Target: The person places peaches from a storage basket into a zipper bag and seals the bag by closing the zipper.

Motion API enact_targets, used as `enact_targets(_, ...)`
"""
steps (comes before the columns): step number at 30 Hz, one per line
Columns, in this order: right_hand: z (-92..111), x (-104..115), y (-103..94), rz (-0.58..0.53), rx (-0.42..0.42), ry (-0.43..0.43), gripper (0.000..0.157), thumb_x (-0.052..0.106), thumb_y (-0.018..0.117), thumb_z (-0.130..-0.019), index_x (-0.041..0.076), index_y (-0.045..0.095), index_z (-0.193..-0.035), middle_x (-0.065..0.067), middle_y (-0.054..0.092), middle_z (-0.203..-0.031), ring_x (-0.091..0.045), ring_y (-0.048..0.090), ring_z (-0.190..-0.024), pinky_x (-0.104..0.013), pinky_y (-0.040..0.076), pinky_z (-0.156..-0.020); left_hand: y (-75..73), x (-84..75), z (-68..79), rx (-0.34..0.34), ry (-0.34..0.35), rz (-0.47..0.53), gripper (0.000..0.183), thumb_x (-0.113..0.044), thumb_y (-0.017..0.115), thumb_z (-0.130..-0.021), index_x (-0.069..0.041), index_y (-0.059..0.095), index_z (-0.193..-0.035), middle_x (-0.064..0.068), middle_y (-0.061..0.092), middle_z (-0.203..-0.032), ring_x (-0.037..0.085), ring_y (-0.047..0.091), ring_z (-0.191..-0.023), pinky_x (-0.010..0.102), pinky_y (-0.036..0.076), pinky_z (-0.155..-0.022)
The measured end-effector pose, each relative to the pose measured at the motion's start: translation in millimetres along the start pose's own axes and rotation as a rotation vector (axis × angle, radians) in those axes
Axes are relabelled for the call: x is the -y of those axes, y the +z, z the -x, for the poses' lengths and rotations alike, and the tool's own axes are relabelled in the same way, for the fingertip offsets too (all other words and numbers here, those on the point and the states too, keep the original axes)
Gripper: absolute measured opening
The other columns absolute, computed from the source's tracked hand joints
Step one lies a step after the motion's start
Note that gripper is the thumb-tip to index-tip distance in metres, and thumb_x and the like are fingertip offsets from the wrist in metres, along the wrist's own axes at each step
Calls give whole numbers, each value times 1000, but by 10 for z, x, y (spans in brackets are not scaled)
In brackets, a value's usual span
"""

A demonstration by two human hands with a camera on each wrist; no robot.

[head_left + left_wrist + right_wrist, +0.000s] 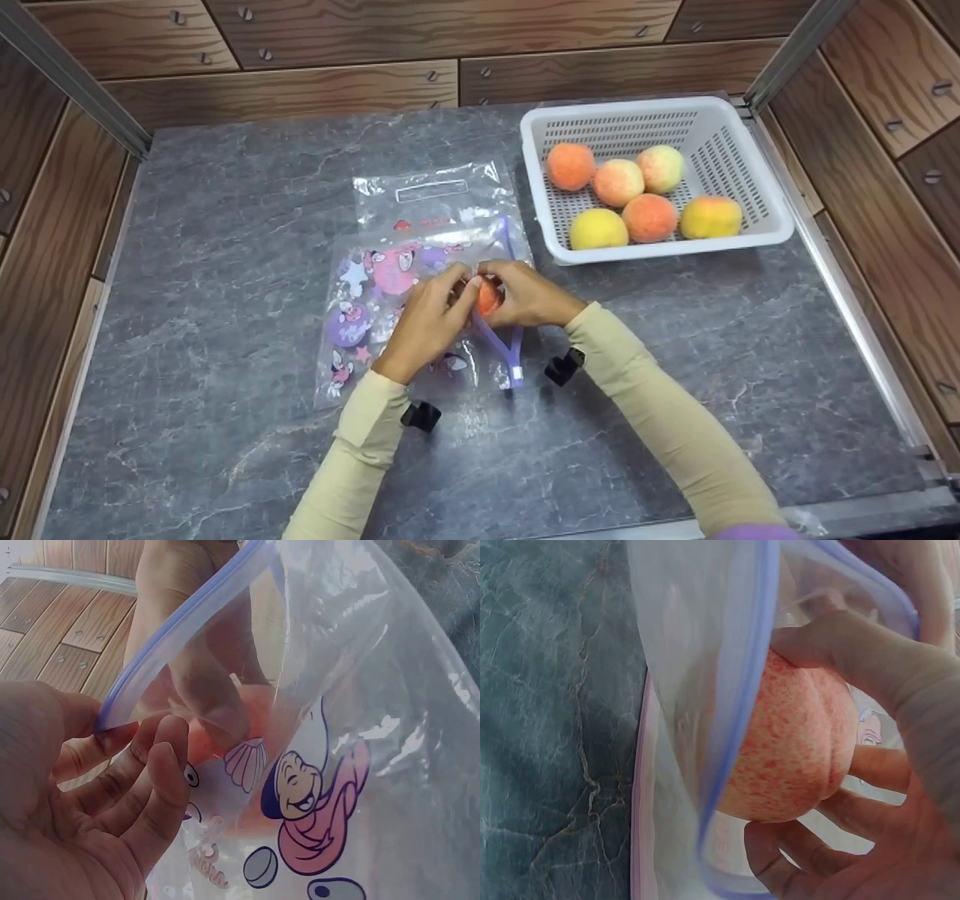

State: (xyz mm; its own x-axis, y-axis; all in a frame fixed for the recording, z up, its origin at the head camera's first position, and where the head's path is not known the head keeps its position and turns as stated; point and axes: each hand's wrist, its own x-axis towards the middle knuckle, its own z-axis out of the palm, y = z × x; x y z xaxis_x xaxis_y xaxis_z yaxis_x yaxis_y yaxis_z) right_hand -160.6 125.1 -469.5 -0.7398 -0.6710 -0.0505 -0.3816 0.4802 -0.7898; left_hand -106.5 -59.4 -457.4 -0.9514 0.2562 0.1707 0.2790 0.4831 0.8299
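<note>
- Coral-red flecks over a paler ground mark the peach, a round fruit with a groove down its side; I have it in the mouth of the zip bag, part of it behind the film.
- My right hand is clamped on that fruit, thumb laid over its top and fingers curled beneath.
- My left hand is clamped on the bag's lip, thumb and forefinger together on the purple zip edge, the other fingers loosely bent.
- Thin, glossy clear plastic makes up the bag, creased where it catches the light and printed with cartoon figures, a star and a ribbed seashell.
- Taking the peach as the dial's centre, a small white slider sits at 5 o'clock and a printed purple disc near 9.
- Towards 11 o'clock a second clear plastic layer shows past the bag; whether it is a separate bag I cannot tell.
- At 2 o'clock stands a white basket, rectangular, its walls pierced with slots, holding six matt, rounded peaches from yellow to orange.
- Beneath everything, the dark grey tabletop has pale, marble-like veins.
</note>
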Motion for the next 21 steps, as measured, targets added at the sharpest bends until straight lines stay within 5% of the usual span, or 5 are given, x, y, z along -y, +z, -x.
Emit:
enact_targets(8, -53, -29, 71, 132, -43, -94, 14, -6, 60, -70, 1, 58, -83, -5, 54, -79, -17, 51, -72, -28, 47, -65, 10, -9, 9, 14, 3, 42, 23, -24, 52, -107, -13, 61, -89, -6, 59, -66, 9, 56, -56, 26, 48, -50)
enact_targets(21, -67, -34, 122, 148, -54, -123, 18, -12, 55, -70, 3, 51, -79, -4, 49, -75, -16, 48, -69, -29, 48, -62, 0, -30, 11, 16, 20, 57, 24, -24, 52, -107, -12, 61, -88, -6, 59, -65, 9, 56, -54, 27, 49, -51)
